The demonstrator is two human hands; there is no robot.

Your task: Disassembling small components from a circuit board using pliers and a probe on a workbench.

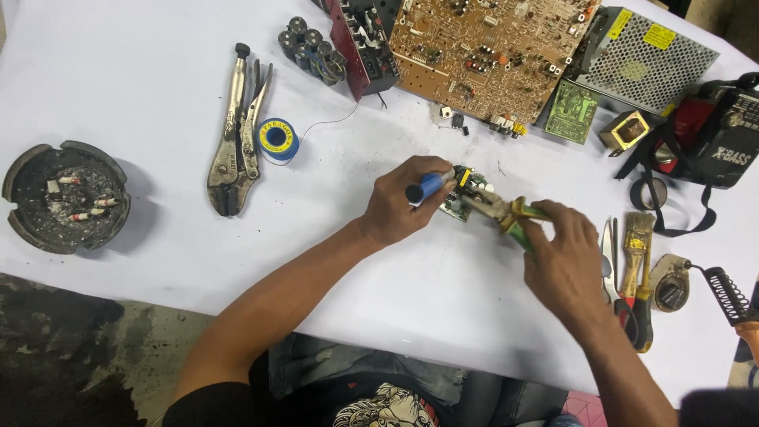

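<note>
My left hand [395, 204] grips a blue-handled tool [427, 187] whose tip points at a small green circuit board [462, 198] lying on the white table [158, 95]. My right hand [563, 257] holds pliers with green and yellow handles [510, 215]; their metal jaws reach onto the same small board from the right. Both hands meet over the board at the middle of the table, and part of the board is hidden under the tools.
Locking pliers [237, 134] and a blue solder spool [277, 138] lie left of centre; an ashtray [65, 196] sits far left. Large brown circuit board [482, 51], capacitors [312, 47], metal power supply [644, 55] at the back. Brush [635, 249], soldering stand [723, 289] and radio [723, 130] at right.
</note>
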